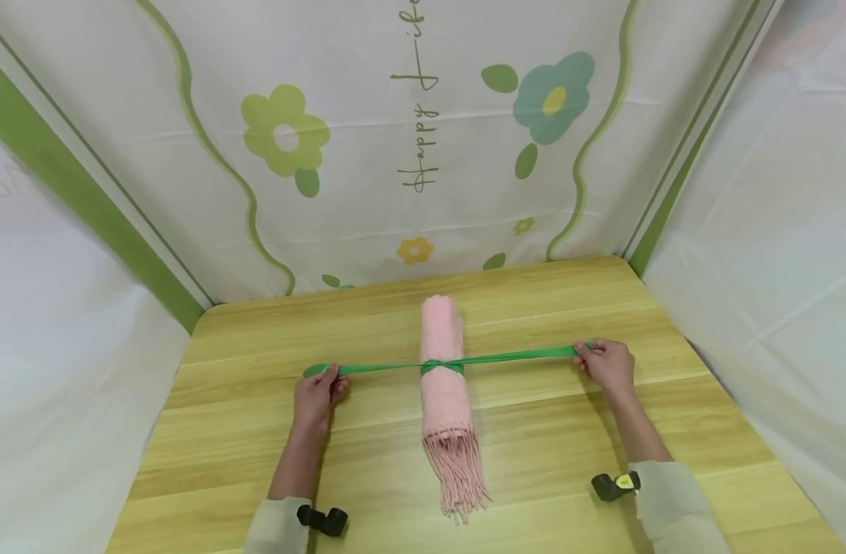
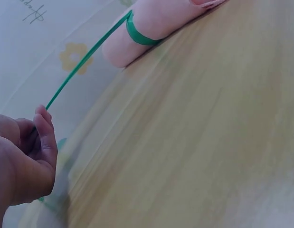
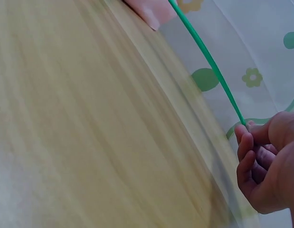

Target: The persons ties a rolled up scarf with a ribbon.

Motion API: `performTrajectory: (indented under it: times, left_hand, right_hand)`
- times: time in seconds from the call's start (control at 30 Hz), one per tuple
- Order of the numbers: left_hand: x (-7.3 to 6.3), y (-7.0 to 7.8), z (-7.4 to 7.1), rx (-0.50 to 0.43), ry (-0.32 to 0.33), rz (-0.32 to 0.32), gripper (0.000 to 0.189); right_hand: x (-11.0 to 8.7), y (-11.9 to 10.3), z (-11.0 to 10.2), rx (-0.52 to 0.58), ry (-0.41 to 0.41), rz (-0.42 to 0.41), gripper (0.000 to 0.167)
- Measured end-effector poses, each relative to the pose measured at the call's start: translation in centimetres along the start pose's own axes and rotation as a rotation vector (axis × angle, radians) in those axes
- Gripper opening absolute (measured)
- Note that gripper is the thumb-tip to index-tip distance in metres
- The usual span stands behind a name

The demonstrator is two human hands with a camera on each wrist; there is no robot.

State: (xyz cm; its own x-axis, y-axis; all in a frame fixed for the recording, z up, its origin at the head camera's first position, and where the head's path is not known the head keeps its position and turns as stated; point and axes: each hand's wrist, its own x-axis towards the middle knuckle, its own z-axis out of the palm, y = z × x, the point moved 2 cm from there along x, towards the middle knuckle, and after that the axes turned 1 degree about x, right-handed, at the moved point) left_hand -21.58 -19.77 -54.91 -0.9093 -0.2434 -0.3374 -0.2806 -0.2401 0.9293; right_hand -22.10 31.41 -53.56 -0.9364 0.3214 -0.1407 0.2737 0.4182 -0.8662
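A rolled pink scarf (image 1: 443, 400) with a fringed end lies lengthwise on the table, its fringe towards me. Round its middle goes a green ribbon (image 1: 513, 356), crossed on top of the roll. My left hand (image 1: 315, 396) pinches the ribbon's left end, a short tail sticking out past the fingers. On the other side my right hand (image 1: 610, 369) pinches the right end between thumb and fingers. Both lengths run nearly straight and taut from the scarf to the hands. In the left wrist view the green band (image 2: 139, 33) sits snugly around the roll.
The wooden table (image 1: 533, 431) carries the scarf. Behind it hangs a white curtain (image 1: 367, 154) printed with flowers and lettering, and more white cloth (image 1: 776, 269) hangs at the sides. Small black devices (image 1: 323, 521) are strapped at both wrists.
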Motion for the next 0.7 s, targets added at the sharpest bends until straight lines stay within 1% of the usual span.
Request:
performTrajectory:
  times: [0.13,0.27,0.37,0.43,0.53,0.6,0.7]
  left_hand:
    - [0.10,-0.09,-0.24,-0.018,0.008,-0.002,0.031]
    - [0.28,-0.37,-0.35,-0.057,0.017,-0.025,0.031]
    - [0.44,-0.44,-0.30,-0.083,0.018,-0.035,0.030]
    - [0.46,-0.32,-0.29,-0.092,0.026,-0.026,0.028]
    - [0.35,-0.05,-0.38,-0.096,0.049,-0.011,0.026]
    - [0.22,0.07,-0.37,-0.103,0.058,-0.014,0.026]
    - [0.13,0.03,-0.25,-0.111,0.047,-0.034,0.026]
  right_hand:
    - [0.20,-0.10,0.09,-0.053,0.020,-0.001,0.032]
    - [0.38,0.25,0.56,-0.085,-0.003,-0.011,0.032]
    - [0.49,0.40,0.74,-0.079,0.000,-0.022,0.031]
    - [0.56,0.34,0.71,-0.072,0.018,-0.027,0.029]
    - [0.70,0.13,0.69,-0.071,0.016,-0.044,0.028]
    - [0.79,0.04,0.61,-0.089,0.022,-0.057,0.028]
    - [0.87,0.10,0.46,-0.109,0.024,-0.077,0.029]
